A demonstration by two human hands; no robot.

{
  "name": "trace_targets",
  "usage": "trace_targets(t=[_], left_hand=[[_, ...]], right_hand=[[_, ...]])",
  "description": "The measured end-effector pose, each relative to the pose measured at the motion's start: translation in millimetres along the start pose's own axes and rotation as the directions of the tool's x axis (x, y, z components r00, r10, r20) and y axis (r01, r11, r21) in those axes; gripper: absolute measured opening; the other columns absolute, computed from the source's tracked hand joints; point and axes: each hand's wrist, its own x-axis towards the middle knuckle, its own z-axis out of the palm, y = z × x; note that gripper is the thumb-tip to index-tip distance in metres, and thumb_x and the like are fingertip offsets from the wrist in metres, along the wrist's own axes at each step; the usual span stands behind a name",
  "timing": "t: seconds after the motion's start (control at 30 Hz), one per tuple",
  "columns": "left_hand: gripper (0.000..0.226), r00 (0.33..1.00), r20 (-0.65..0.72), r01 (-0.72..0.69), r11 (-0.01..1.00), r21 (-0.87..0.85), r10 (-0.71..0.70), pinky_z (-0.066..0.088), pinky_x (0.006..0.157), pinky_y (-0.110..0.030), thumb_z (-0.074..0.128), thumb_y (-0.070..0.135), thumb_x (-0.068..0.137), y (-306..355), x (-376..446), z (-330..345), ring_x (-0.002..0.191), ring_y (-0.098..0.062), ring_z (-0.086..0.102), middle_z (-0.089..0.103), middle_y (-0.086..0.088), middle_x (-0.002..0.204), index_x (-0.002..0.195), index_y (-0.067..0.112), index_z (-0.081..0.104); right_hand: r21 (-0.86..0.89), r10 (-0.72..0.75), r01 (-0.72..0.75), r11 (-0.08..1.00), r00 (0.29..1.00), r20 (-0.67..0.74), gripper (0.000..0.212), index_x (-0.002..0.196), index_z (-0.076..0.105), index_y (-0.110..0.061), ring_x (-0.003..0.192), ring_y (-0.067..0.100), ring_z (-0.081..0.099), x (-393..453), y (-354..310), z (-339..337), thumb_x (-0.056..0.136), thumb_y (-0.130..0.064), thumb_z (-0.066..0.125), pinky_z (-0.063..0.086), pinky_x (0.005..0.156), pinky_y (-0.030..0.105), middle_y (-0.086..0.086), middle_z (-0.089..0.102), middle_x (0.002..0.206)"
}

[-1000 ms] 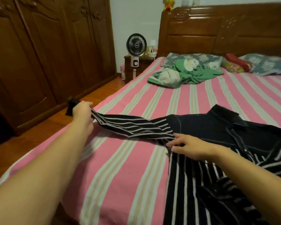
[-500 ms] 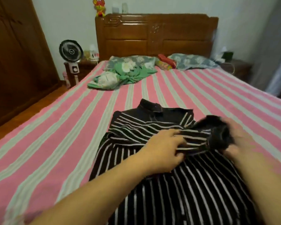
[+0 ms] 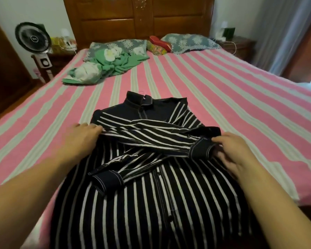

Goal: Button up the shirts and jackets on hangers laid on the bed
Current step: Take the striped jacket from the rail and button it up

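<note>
A black shirt with white stripes [image 3: 151,203] lies face up on the pink striped bed [image 3: 223,105], its collar [image 3: 140,102] pointing toward the headboard. A thin hanger hook [image 3: 141,92] pokes out of the collar. The front placket shows buttons down the middle. Both sleeves are folded across the chest, and the lower cuff [image 3: 108,182] lies free. My left hand [image 3: 81,139] rests with straight fingers on the upper sleeve's fold near the shirt's left shoulder. My right hand [image 3: 232,150] pinches the dark cuff [image 3: 201,149] of that upper sleeve at the shirt's right side.
A crumpled green and white garment [image 3: 113,67] lies near the pillows [image 3: 188,42] at the head of the bed. A standing fan [image 3: 32,38] and a nightstand are at the left, another nightstand [image 3: 241,45] and a curtain at the right. The wooden headboard [image 3: 138,17] closes the far end.
My left hand carried the stretched-out sleeve from the left over the chest. Both sleeves now lie crossed on the shirt, and my right hand has taken the cuff. My view swung toward the headboard.
</note>
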Motion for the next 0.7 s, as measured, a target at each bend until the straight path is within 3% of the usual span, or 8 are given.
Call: trace_targets(t=[0.07,0.17,0.27,0.33,0.43,0.57,0.6,0.7], left_hand=[[0.021,0.991,-0.080,0.108,0.993,0.054,-0.103,0.037,0.062,-0.040,0.072,0.004,0.072,-24,-6,-13,0.074,-0.039,0.064,0.064,-0.015,0.080,0.090,0.010,0.064],[0.022,0.962,0.069,0.260,0.964,0.063,-0.264,0.042,0.064,-0.043,0.067,0.001,0.077,-46,-24,-26,0.085,-0.042,0.061,0.062,-0.018,0.089,0.098,0.008,0.069],[0.050,0.853,0.311,0.439,0.898,0.006,-0.419,0.050,0.090,-0.050,0.055,0.004,0.088,-36,-40,-30,0.118,-0.041,0.050,0.053,-0.017,0.129,0.135,0.023,0.060],[0.054,0.895,0.198,0.442,0.860,-0.255,-0.400,0.049,0.095,-0.051,0.055,0.004,0.088,-5,-47,-51,0.123,-0.037,0.050,0.054,-0.013,0.134,0.137,0.025,0.060],[0.028,0.979,-0.010,0.142,0.713,-0.686,-0.205,0.049,0.086,-0.032,0.060,0.012,0.094,62,-67,-97,0.102,-0.013,0.060,0.065,0.005,0.109,0.113,0.027,0.073],[0.009,0.984,0.173,0.130,0.547,-0.827,0.028,0.048,0.077,-0.021,0.067,0.040,0.093,132,-85,-100,0.085,0.002,0.060,0.066,0.017,0.089,0.097,0.033,0.071],[0.014,0.977,0.209,0.156,0.571,-0.806,0.028,0.048,0.076,-0.025,0.067,0.047,0.091,143,-87,-92,0.084,0.001,0.058,0.063,0.016,0.087,0.094,0.033,0.067],[0.031,0.967,0.255,0.173,0.706,-0.687,0.012,0.048,0.077,-0.030,0.060,0.062,0.090,161,-93,-78,0.087,-0.007,0.056,0.059,0.013,0.086,0.087,0.031,0.058]], right_hand=[[-0.032,-0.010,0.013,0.999,0.996,0.084,0.022,0.075,0.052,-0.005,0.052,0.021,0.058,-19,-9,6,0.090,0.011,0.050,0.049,0.040,0.025,0.016,0.054,0.069],[-0.441,0.083,0.085,0.894,0.934,0.347,0.025,0.075,0.047,-0.009,0.044,0.019,0.057,-52,1,11,0.090,0.010,0.053,0.046,0.041,0.025,0.007,0.053,0.054],[-0.823,0.058,0.500,0.267,0.845,0.532,0.020,0.078,0.051,-0.020,0.064,0.014,0.062,-71,20,9,0.084,-0.002,0.057,0.048,0.057,0.027,-0.006,0.061,0.070],[-0.773,0.116,0.634,-0.003,0.768,0.629,0.030,0.079,0.051,-0.029,0.079,0.006,0.054,-79,25,10,0.079,0.002,0.054,0.047,0.069,0.026,-0.012,0.053,0.087],[-0.749,0.000,0.661,-0.051,0.750,0.662,0.037,0.073,0.057,-0.032,0.089,0.005,0.051,-77,18,12,0.081,0.004,0.053,0.045,0.079,0.024,-0.015,0.049,0.095],[-0.589,-0.440,0.765,0.261,0.637,0.632,0.015,0.085,0.068,-0.031,0.085,-0.004,0.054,-70,23,32,0.087,-0.017,0.065,0.034,0.075,0.009,-0.018,0.058,0.086],[-0.556,-0.448,0.800,0.225,0.592,0.670,0.006,0.093,0.070,-0.030,0.087,-0.003,0.051,-69,29,39,0.087,-0.030,0.067,0.034,0.078,0.010,-0.019,0.058,0.088],[-0.596,-0.242,0.802,-0.032,0.573,0.783,0.037,0.118,0.065,-0.034,0.104,0.005,0.045,-65,48,53,0.087,-0.054,0.065,0.040,0.094,0.023,-0.017,0.058,0.108]])
